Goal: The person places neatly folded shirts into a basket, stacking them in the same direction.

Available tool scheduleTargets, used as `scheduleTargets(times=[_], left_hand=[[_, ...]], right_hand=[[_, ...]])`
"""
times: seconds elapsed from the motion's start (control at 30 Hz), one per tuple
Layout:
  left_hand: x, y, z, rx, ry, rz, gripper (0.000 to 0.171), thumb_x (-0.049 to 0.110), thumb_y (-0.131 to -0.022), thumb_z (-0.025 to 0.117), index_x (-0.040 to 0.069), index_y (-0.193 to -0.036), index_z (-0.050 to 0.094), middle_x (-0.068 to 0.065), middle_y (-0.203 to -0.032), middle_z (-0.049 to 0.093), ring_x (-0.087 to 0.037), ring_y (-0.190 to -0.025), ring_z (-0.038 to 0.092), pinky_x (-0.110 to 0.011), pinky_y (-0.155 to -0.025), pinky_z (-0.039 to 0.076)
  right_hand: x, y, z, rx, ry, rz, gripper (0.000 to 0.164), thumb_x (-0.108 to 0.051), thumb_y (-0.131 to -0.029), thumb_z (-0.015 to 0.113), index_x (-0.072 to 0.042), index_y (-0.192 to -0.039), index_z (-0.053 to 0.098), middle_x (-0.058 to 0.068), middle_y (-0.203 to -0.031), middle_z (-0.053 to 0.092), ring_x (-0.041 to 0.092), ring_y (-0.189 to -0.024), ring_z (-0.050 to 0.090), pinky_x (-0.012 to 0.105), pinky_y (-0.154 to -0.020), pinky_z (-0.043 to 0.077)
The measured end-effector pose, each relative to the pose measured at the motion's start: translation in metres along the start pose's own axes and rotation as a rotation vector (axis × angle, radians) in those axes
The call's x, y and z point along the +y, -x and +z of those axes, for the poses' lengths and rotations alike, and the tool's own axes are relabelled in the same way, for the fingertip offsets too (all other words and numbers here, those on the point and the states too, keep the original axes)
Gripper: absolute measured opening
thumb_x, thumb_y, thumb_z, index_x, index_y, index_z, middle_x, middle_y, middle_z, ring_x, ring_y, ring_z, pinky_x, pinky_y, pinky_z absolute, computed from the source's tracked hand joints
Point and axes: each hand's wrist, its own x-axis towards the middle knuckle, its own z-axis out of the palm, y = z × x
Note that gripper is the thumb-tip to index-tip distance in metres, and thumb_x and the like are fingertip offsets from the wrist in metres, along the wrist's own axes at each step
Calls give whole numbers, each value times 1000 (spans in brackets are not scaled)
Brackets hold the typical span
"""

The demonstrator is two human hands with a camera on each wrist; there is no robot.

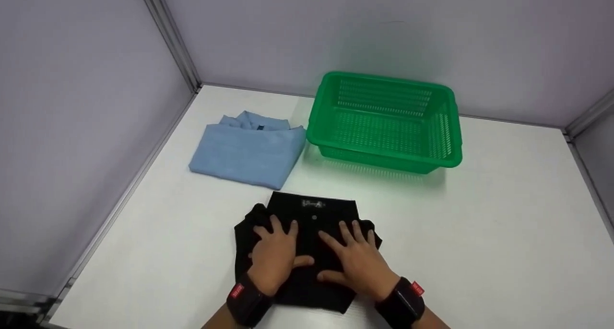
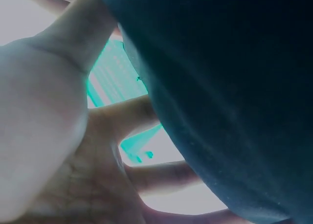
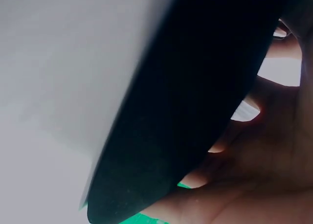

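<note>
A black folded garment (image 1: pixel 314 290) with a pale label and a small round button near its far edge lies on the white table. My left hand (image 1: pixel 276 254) rests on its left half, fingers spread and pointing away from me. On the right half lies my right hand (image 1: pixel 360 259), its fingers spread too, the thumb pointing inward toward the other thumb. In the left wrist view the dark cloth (image 2: pixel 220 87) meets the fingertips of the left hand. The right wrist view shows the black cloth (image 3: pixel 181 101) against the right hand's fingers.
A folded light blue collared shirt (image 1: pixel 249 151) lies at the back left. Right of it, near the rear wall, stands a green plastic basket (image 1: pixel 383 151) with slotted sides and nothing inside. Grey panels (image 1: pixel 96 79) enclose the table (image 1: pixel 503 214) on the left, back and right.
</note>
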Motion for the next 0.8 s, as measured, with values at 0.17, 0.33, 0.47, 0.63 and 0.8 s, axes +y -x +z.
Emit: scheduleTargets(times=[0.17,0.33,0.47,0.63,0.8], left_hand=[[12,-8,-1,4,-10,4,93,67,-74,84,11,-146,64,-35,-148,54,-65,-122,58,-63,-56,61],[28,-15,-2,7,-43,20,93,69,-75,82,13,-147,64,-34,-149,54,-63,-124,58,-60,-57,62],[43,-21,-2,-24,-59,28,94,71,-76,80,14,-149,62,-33,-151,53,-62,-126,58,-59,-58,62],[62,-30,-1,-55,-79,33,95,72,-77,78,16,-151,60,-31,-154,51,-61,-129,56,-58,-61,64],[78,-36,4,-82,-97,45,96,74,-77,76,18,-153,58,-30,-156,50,-60,-131,56,-57,-62,64]], right_hand=[[10,3,-6,13,-19,15,84,-65,-89,73,-25,-159,49,37,-162,37,64,-150,29,86,-111,28],[23,9,-13,6,-26,60,85,-65,-89,74,-26,-159,49,35,-163,37,64,-151,28,86,-110,28],[33,15,-18,-1,-31,102,85,-64,-88,75,-26,-159,49,33,-165,35,63,-152,26,85,-112,27],[46,22,-24,12,-25,130,87,-64,-87,76,-25,-160,48,34,-165,34,63,-152,26,85,-113,26],[59,32,-28,13,-33,156,87,-63,-87,77,-24,-159,49,34,-165,34,63,-152,26,86,-112,25]])
